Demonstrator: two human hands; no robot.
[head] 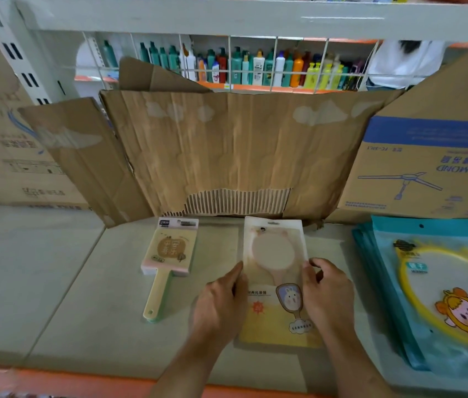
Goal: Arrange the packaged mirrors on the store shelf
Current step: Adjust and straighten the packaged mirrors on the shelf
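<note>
A packaged hand mirror in a clear and yellow bag lies flat on the grey shelf, mid-centre. My left hand touches its left edge with straight fingers. My right hand holds its right edge, thumb and fingers curled on the bag. To the left lies a stack of paddle-shaped mirrors with a cream handle. At the right sits a pile of teal packaged round mirrors with a yellow rim and a cartoon figure.
Torn brown cardboard stands along the back of the shelf. A fan box is at the back right and another carton at the back left. Bottles fill a far aisle shelf. An orange front edge borders the shelf.
</note>
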